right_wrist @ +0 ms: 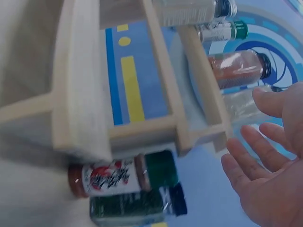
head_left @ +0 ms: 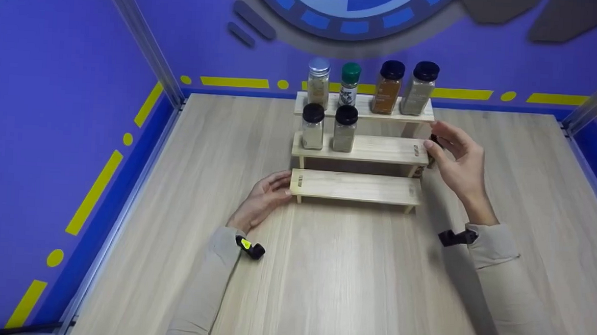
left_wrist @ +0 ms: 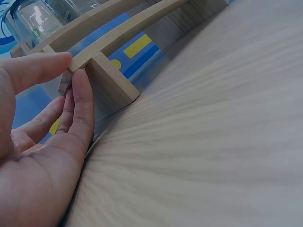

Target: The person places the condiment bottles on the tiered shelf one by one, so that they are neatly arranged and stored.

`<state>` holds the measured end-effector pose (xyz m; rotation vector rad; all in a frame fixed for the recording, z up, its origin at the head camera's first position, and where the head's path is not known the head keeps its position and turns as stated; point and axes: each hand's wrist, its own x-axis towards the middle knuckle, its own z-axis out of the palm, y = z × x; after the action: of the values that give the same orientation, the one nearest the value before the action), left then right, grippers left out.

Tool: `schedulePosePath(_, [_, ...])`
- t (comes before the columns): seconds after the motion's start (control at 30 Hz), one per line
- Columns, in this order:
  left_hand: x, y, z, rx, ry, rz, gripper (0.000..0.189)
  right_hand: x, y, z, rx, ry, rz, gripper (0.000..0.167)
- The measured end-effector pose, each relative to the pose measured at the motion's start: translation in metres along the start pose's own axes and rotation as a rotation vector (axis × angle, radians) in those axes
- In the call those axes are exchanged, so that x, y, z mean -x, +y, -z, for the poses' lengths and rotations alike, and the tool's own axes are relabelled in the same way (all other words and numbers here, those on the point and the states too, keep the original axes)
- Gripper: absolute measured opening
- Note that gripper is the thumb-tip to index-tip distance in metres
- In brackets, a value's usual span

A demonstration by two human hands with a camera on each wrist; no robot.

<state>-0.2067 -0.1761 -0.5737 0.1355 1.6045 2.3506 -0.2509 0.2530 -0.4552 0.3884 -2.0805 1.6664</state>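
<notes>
Black-capped glass jar (head_left: 387,96): orange powder
My left fingers (left_wrist: 83,104): pinching pale wooden tiered rack (head_left: 359,186)
My right fingers (right_wrist: 259,145): spread

Table (head_left: 323,271): wood-grained; stepped rack (head_left: 356,187) toward 12 o'clock, two jars (right_wrist: 113,178) at its 3 o'clock.
Top step (head_left: 364,105): four jars (head_left: 388,93).
Middle step (head_left: 384,149): two black-capped jars (head_left: 343,134) toward 9 o'clock.

A pale, bare-wood, three-tier rack (head_left: 376,148) stands upright on the table (head_left: 323,271), near the middle of the back edge and roughly parallel to it. Its narrow rectangular shelves rise in steps toward that edge; small dark marks show on the lowest shelf's left end.
</notes>
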Motion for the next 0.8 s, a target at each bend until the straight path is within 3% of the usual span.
schedulePosePath(0.3, [-0.001,-0.001,-0.001,0.012,-0.005,-0.007,0.066,0.011,0.020,0.015,0.034,0.015,-0.056,0.043])
schedulePosePath(0.8, [0.000,-0.001,0.001,-0.016,-0.013,-0.002,0.067,0.019,0.052,0.021,0.076,-0.003,-0.166,0.048])
